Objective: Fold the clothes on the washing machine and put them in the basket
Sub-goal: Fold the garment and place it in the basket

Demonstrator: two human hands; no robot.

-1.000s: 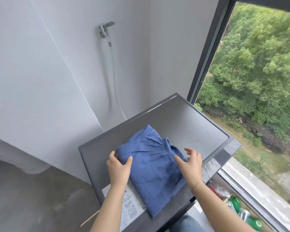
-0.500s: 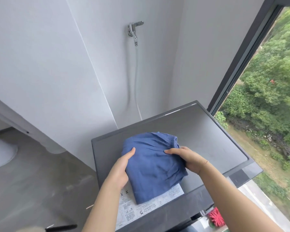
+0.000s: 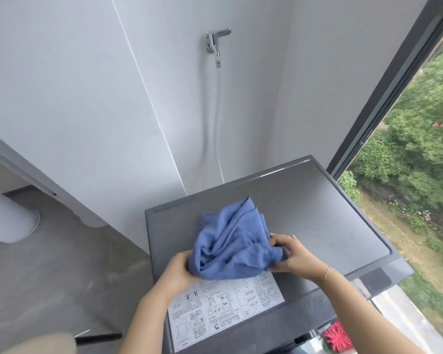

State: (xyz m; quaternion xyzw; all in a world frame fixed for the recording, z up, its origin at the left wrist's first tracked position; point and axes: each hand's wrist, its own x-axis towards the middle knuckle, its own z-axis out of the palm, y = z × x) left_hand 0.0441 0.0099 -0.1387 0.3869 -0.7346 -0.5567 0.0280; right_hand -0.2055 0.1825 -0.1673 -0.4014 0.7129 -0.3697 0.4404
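The blue garment (image 3: 234,245) sits bunched on the washing machine (image 3: 317,213), its long axis running left to right between the left hand (image 3: 180,270) and right hand (image 3: 290,254), each clamped on one end, with no basket in view.

I log: pale grey plaster walls (image 3: 74,98), chrome wall tap (image 3: 216,44), grey concrete floor (image 3: 62,272), dark-framed window (image 3: 384,103) onto daylit green trees (image 3: 420,149).
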